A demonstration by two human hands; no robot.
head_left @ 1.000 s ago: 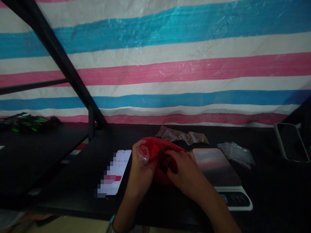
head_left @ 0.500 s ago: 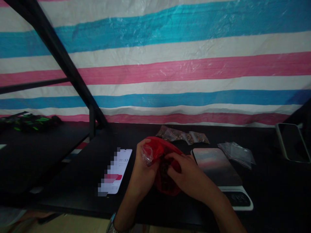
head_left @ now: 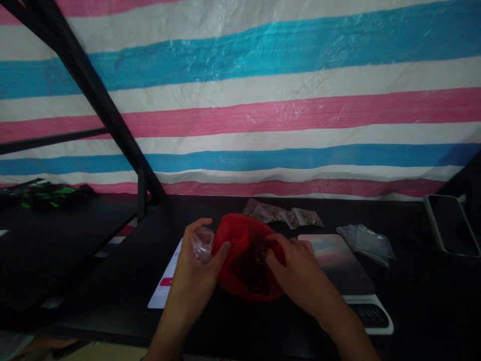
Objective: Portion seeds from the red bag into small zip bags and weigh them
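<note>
A red plastic bag stands open on the black table, with a dark heap of small brownish pieces inside. My right hand grips the bag's right rim, its thumb in the mouth; whether it also pinches some pieces I cannot tell. Just left of the red bag, my left hand holds a crumpled clear plastic bag in its curled fingers, the thumb pointing toward the red rim. Beyond the red bag lie several small filled zip bags.
Right of the red bag is a kitchen scale with a metal plate. Flat clear bags lie behind it. A lit phone is partly under my left hand; another phone leans at far right. Striped sheeting hangs behind.
My left hand has moved left, off the red bag's mouth, carrying the clear plastic bag. The red bag's mouth now shows wider. My right hand has stayed at its right side.
</note>
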